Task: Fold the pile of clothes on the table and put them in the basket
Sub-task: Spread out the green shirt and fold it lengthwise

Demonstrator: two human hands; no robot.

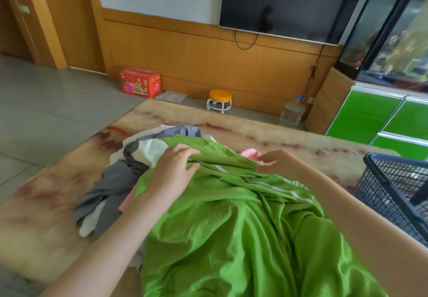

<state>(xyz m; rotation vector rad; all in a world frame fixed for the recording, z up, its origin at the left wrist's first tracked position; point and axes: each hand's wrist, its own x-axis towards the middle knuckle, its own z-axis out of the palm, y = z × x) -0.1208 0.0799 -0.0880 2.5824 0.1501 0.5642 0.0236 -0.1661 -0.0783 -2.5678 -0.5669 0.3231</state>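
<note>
A bright green garment (231, 222) with white stripes lies spread over the pile on the marble-patterned table (51, 195), reaching down to the near edge. My left hand (172, 171) pinches a fold of its far edge between thumb and fingers. My right hand (278, 162) grips the same far edge further right. Beneath and to the left lie grey clothes (108, 185), a white piece (150, 149) and a bit of pink cloth (251, 153). A dark mesh basket (393, 190) stands at the table's right edge.
Beyond the table on the floor stand a red carton (140, 82), a small orange stool on wheels (219, 100) and a water jug (292, 111). A green cabinet (379, 116) with a fish tank stands at the right, a television (287, 2) on the wall.
</note>
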